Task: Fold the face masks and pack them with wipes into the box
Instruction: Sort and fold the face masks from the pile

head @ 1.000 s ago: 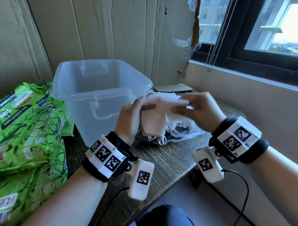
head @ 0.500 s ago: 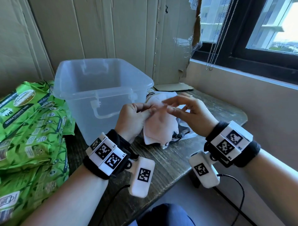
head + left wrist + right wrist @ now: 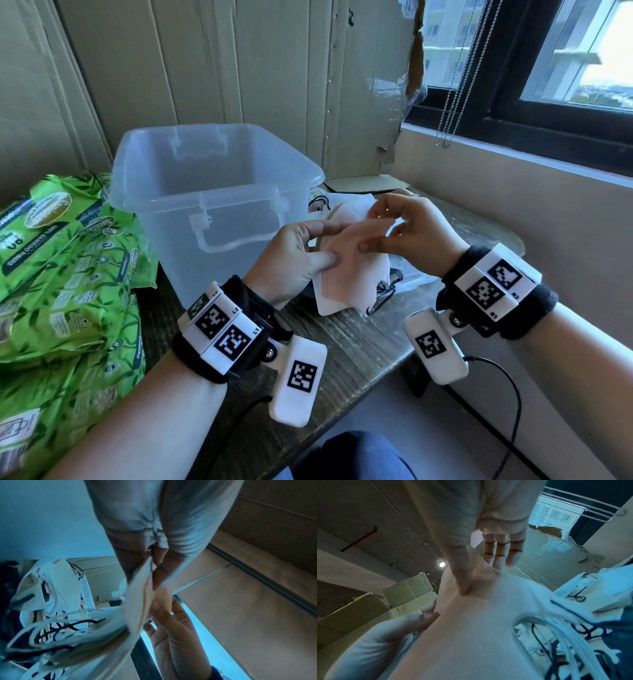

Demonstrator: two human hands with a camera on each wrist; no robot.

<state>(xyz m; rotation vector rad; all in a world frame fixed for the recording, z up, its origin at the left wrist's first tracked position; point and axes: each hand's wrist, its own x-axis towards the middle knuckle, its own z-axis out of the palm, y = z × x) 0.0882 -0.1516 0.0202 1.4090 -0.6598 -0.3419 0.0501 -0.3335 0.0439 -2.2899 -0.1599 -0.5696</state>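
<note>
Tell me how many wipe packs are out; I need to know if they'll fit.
4 green wipe packs show, piled left of the clear box: one far left, one overlapping it beside the box, one nearer, one nearest. Others may be hidden beneath or cropped.

The translucent, frosted plastic storage box (image 3: 212, 192) has smooth walls with a dull sheen; the pale pink face mask of soft matt cloth (image 3: 346, 270) shows a fine woven grain, its white and dark cord loops (image 3: 559, 632) thin and limp; the green wipe packs of glossy, crinkled plastic film (image 3: 65, 274) lie at the worktop's left edge; the dark worktop of rough, grained wood (image 3: 352, 346) looks matt and weathered; a beaded metal chain (image 3: 452, 102) glints; the wristbands (image 3: 534, 308) are black fuzzy cloth.
</note>
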